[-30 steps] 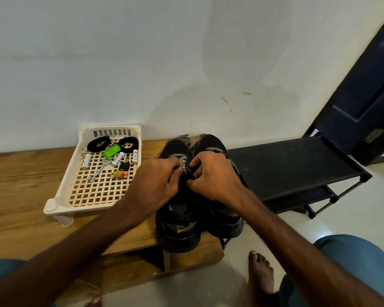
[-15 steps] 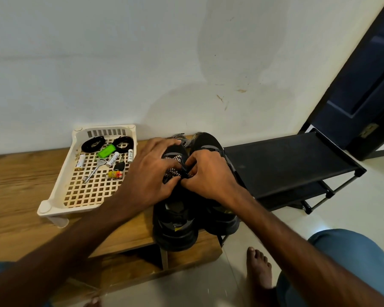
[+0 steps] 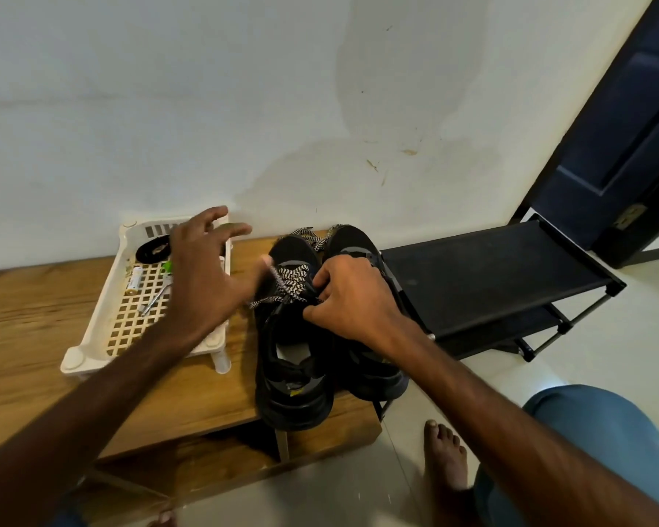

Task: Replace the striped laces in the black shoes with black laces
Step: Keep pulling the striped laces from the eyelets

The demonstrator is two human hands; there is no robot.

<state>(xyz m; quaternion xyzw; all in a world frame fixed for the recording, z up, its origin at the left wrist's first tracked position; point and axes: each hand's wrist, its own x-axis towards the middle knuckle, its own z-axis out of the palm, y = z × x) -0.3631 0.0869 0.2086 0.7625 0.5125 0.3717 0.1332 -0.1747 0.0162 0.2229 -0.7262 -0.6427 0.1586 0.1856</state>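
Striped lace point(image 3: 292, 279): now loose atop shoes point(image 3: 293, 359), pinched there by right hand point(image 3: 352, 298); left hand point(image 3: 206, 275), spread wide, has swung off, left of shoes; unlacing under way

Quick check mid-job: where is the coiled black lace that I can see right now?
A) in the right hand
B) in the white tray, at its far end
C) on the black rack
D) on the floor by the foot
B: the coiled black lace lies in the white tray by its far wall, just beside the open left hand, while the right hand pinches the striped lace instead.
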